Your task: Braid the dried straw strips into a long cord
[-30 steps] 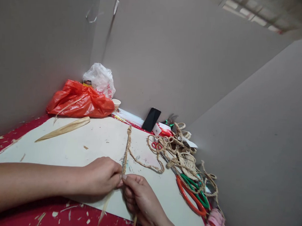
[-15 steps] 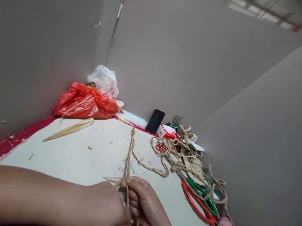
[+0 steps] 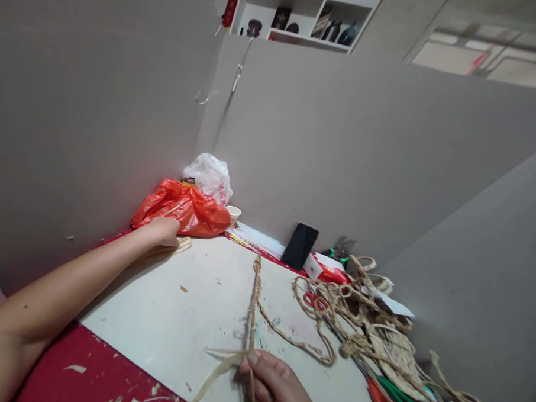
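My right hand [image 3: 274,386] is at the bottom edge, fingers pinched on the near end of a braided straw cord [image 3: 255,301] that runs away from me across the white board [image 3: 192,316]. Loose straw strips [image 3: 216,370] fan out to the left of that pinch. My left arm stretches far to the back left. My left hand [image 3: 162,231] rests curled on a long pale dried leaf [image 3: 177,247] lying beside the red plastic bag [image 3: 183,206]; most of the leaf is hidden under the hand.
A white plastic bag [image 3: 210,176] and small cup [image 3: 233,212] sit in the corner. A black phone [image 3: 300,245] leans on the wall by a red-white box [image 3: 325,267]. Tangled braided cords [image 3: 369,324], small red scissors [image 3: 310,299] and red- and green-handled shears [image 3: 393,396] fill the right side. Grey partitions enclose the table.
My left hand left the braid and reached to the far left onto the dried leaf. My right hand stays pinched on the cord. The camera has tilted up.
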`<state>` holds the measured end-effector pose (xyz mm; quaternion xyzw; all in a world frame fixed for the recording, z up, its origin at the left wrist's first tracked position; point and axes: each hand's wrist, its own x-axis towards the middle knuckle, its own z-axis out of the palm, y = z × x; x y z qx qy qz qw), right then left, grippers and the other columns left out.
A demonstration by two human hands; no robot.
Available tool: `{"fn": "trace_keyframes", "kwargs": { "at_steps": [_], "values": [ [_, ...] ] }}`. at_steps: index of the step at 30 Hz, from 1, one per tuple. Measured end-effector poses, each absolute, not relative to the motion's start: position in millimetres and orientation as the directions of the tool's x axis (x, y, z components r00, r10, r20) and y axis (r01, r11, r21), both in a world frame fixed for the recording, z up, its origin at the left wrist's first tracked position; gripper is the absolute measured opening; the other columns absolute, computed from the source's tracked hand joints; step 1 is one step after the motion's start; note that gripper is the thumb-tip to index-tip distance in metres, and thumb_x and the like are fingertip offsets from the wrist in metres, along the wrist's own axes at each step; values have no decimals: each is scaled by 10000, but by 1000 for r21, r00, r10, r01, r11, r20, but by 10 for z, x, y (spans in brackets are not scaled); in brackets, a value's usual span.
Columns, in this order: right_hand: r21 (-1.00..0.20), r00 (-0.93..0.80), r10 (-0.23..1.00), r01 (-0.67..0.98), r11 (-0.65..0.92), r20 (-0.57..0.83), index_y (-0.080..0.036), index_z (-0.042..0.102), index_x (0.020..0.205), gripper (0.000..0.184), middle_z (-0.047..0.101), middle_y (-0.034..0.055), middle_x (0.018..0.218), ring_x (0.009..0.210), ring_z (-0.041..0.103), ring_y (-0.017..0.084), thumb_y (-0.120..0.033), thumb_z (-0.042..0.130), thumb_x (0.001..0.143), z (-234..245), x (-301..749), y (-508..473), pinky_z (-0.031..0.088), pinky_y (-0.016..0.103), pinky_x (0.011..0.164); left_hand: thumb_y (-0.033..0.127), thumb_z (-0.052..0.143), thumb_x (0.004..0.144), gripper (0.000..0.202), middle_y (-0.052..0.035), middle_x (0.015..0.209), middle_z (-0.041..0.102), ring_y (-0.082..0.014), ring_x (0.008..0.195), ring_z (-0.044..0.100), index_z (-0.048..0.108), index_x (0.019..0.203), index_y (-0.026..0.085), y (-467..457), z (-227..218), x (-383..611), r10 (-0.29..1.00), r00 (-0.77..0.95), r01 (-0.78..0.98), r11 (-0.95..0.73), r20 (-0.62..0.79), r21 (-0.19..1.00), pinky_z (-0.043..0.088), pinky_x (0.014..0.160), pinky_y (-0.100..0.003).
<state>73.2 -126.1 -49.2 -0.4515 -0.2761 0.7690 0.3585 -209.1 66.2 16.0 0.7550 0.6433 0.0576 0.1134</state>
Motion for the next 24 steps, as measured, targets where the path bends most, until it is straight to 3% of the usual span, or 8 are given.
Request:
{"fn": "trace_keyframes", "kwargs": {
  "at_steps": [4, 9, 13, 18, 21, 22, 24],
  "values": [
    [-752, -319, 809, -313, -581, -493, -143, 569, 642, 380, 215, -145, 341, 317, 64, -12, -457, 771, 573, -469, 733, -1261, 21, 149, 345, 365, 631, 550, 279, -75, 818, 655, -219, 757, 565, 666, 763, 189, 660, 101, -2071, 969, 220, 955, -190, -111, 229, 388, 644, -274],
    [-755, -292, 827, -344, -559, -480, -136, 571, 649, 354, 222, -143, 356, 333, 54, -11, -427, 764, 598, -501, 719, -1265, 23, 145, 344, 404, 641, 544, 290, -10, 761, 651, -159, 663, 546, 676, 769, 226, 571, 74, -1931, 895, 399, 888, -323, -201, 326, 358, 577, -229],
    [-751, -317, 825, -349, -560, -467, -140, 571, 650, 354, 208, -145, 352, 326, 50, -9, -436, 761, 606, -531, 725, -1268, 25, 146, 335, 330, 591, 581, 214, -3, 713, 643, -143, 614, 516, 651, 744, 204, 442, 46, -1789, 811, 545, 806, -437, -213, 399, 338, 546, -228],
    [-761, -302, 833, -346, -548, -463, -137, 574, 657, 359, 219, -142, 358, 333, 63, -12, -445, 754, 623, -560, 744, -1255, 38, 134, 342, 391, 617, 581, 376, -40, 811, 653, -175, 643, 529, 629, 917, 223, 183, 72, -1582, 823, 536, 821, -458, -188, 340, 355, 569, -253],
    [-762, -296, 836, -349, -545, -463, -138, 577, 652, 379, 226, -142, 351, 324, 73, -14, -460, 767, 593, -561, 727, -1250, 43, 133, 335, 344, 580, 632, 222, -51, 727, 625, -182, 633, 518, 629, 785, 191, 47, 122, -1472, 821, 559, 812, -513, -118, 276, 357, 587, -270],
    [-761, -283, 838, -356, -543, -466, -140, 574, 647, 386, 223, -144, 348, 321, 72, -14, -463, 774, 577, -554, 714, -1253, 40, 135, 330, 319, 558, 652, 173, -41, 691, 609, -173, 621, 511, 615, 738, 181, 19, 142, -1441, 822, 562, 798, -510, -93, 320, 356, 587, -267],
    [-760, -254, 843, -366, -538, -474, -142, 571, 638, 397, 218, -147, 344, 314, 67, -16, -461, 788, 548, -525, 682, -1266, 33, 137, 321, 300, 546, 668, 146, -8, 654, 580, -147, 597, 497, 589, 730, 174, -16, 174, -1386, 807, 583, 704, -445, -93, 553, 353, 570, -244]
  ]
}}
